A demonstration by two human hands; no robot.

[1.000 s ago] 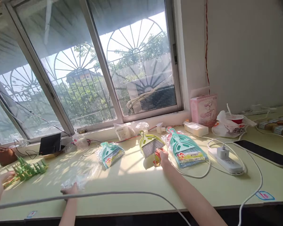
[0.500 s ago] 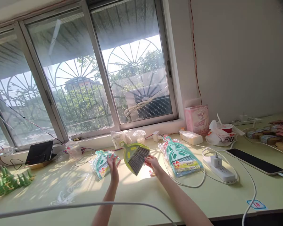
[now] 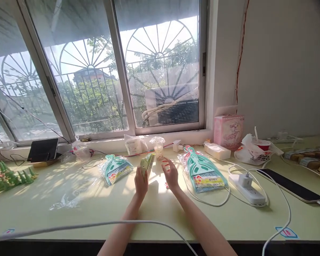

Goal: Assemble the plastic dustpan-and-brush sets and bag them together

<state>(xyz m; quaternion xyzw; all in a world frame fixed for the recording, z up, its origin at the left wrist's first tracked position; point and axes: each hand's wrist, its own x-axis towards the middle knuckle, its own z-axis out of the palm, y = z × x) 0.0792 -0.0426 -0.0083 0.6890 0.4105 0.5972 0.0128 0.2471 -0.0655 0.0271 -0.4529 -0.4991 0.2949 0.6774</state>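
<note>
My left hand (image 3: 141, 180) is closed around a yellow-green dustpan with a brush set (image 3: 147, 163), held above the table and turned almost edge-on, so its bristles are mostly hidden. To its right, my right hand (image 3: 170, 174) is raised with fingers apart and nothing in them. On the left lies a teal dustpan and brush set in clear plastic (image 3: 116, 168). A stack of wrapped teal dustpan sets (image 3: 204, 169), with a red one beneath, lies beyond my right hand. A small red and white piece (image 3: 167, 185) sits beside my right wrist.
A white power strip (image 3: 246, 190), its cables and a black phone (image 3: 289, 185) lie at right. A lidded cup (image 3: 158, 148) and a tissue pack (image 3: 217, 150) stand near the window. Crumpled clear plastic (image 3: 66, 202) lies at left; a white cable (image 3: 96, 224) crosses in front.
The yellow-green dustpan set has passed from my right hand to my left and turned edge-on. My right hand has opened. Another person's hand at far right has left the view.
</note>
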